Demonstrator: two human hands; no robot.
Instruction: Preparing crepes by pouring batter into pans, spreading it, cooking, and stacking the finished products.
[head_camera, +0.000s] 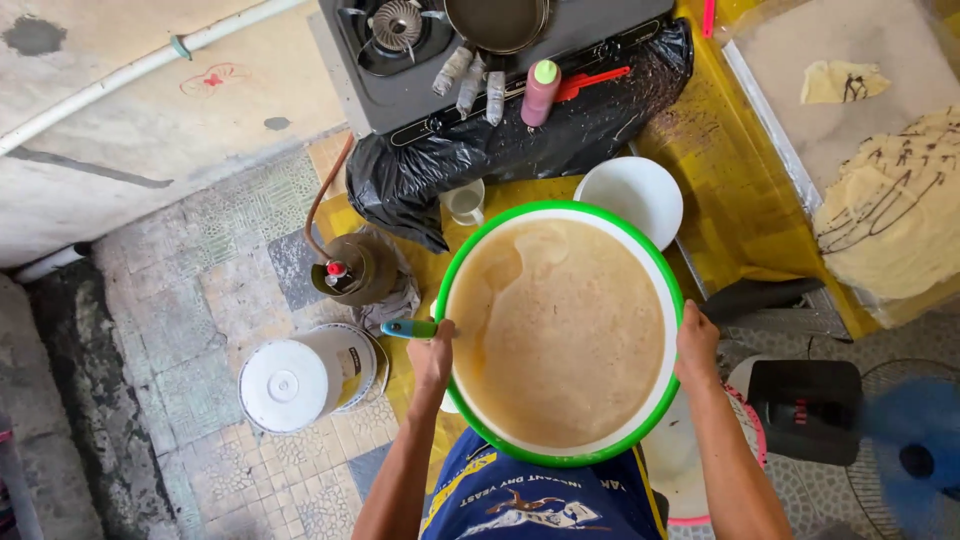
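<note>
On a yellow table, a green-rimmed bowl of batter sits near. The left hand and the right hand each curl tight on its rim. A white bowl and a cup stand just behind; the stove is far.

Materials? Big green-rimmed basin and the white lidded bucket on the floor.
Green-rimmed basin: likely plastic; glossy moulded green rim, smooth white inner wall, held by both hands.
White bucket: probably plastic too; matte white lid with moulded concentric rings. Neither can be confirmed by look alone.

Bare forearms, no sleeves; blue apron (yellow trim, printed horse figure).
</note>
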